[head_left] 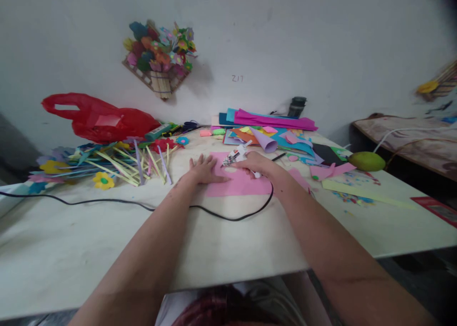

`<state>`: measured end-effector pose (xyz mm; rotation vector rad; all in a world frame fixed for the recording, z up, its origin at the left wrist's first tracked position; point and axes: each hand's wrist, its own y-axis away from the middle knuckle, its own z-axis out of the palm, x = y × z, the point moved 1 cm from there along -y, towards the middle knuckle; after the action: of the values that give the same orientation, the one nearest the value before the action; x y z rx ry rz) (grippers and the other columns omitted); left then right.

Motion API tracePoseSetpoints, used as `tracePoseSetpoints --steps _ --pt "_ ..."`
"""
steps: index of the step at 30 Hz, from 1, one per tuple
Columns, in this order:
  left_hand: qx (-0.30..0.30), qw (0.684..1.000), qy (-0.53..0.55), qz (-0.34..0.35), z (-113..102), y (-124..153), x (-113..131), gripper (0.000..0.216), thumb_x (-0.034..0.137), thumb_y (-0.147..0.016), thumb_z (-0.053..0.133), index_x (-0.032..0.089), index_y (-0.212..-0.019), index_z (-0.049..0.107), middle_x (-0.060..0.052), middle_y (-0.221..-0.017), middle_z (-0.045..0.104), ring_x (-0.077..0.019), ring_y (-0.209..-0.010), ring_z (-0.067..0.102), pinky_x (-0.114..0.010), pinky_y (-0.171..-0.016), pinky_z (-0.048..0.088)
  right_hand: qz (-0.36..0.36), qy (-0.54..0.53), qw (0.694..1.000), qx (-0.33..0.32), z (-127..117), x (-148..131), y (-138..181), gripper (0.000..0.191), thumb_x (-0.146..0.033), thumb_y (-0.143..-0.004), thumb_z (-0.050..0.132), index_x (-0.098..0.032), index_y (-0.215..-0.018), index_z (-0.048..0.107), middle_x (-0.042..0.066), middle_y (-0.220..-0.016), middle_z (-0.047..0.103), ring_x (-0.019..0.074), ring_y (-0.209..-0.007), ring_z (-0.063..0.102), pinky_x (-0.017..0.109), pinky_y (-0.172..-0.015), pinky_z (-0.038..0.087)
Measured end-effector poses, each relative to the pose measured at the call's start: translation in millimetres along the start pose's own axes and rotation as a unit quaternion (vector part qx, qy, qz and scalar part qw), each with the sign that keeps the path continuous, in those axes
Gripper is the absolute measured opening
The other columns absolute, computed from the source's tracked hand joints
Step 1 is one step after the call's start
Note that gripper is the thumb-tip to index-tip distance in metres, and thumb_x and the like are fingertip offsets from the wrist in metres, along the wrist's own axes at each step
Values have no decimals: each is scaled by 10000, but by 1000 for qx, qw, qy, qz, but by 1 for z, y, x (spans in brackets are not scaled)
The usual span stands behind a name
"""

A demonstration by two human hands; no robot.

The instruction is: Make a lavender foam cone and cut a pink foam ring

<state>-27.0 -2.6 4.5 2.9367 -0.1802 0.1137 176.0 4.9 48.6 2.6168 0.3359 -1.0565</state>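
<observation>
A pink sheet (237, 188) of craft paper or foam lies flat on the white table (228, 250). My left hand (205, 169) presses on its left part, fingers spread. My right hand (255, 163) is wrapped round a white glue gun (236, 154), its tip pointing left and down, close to the sheet. A black cord (233, 219) loops across the table from near my right hand and runs off to the left. Whether the tip touches the sheet I cannot tell.
Paper flowers (103, 180) and strips lie left, before a red plastic bag (96, 119). Coloured sheets (274, 120) and a dark cup (297, 107) stand at the back. Paper scraps (353, 199) and a green mango-like fruit (367, 161) lie right. A flower basket (160, 83) hangs on the wall.
</observation>
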Motion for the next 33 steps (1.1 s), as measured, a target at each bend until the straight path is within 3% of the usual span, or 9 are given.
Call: tracePoseSetpoints --steps 4,11,23,33 --pt "0 1000 -1 -2 0 -1 0 1170 903 -591 373 264 -1530 94 -29 -1592 -1 -367 -1445 -99 -656 -1090 -68 -17 -40 999 -17 -1 4 -1 460 -565 -669 739 -159 -749 539 13 -525 615 105 -395 525 216 -400 405" --pt "-3 1000 6 -1 0 -1 0 1188 903 -587 380 239 -1531 99 -24 -1589 -14 -364 -1445 -107 -660 -1085 -82 -23 -21 998 -47 -2 3 -2 465 -581 -686 718 -149 -715 548 30 -558 640 92 -382 517 212 -394 398" --pt "1 1000 5 -1 0 0 0 1192 905 -578 379 244 -1531 101 -23 -1592 3 -359 -1447 -100 -651 -1091 -79 -19 44 998 -45 -10 -2 10 382 -494 -724 713 -157 -709 533 22 -606 641 84 -412 535 194 -384 373" --pt "3 1000 2 1 2 -3 -2 1189 908 -582 373 244 -1531 104 -27 -1593 4 -367 -1447 -93 -661 -1089 -75 -6 59 997 -53 -20 -7 21 247 -311 -756 684 -187 -787 473 -25 -566 577 92 -399 505 213 -382 388"
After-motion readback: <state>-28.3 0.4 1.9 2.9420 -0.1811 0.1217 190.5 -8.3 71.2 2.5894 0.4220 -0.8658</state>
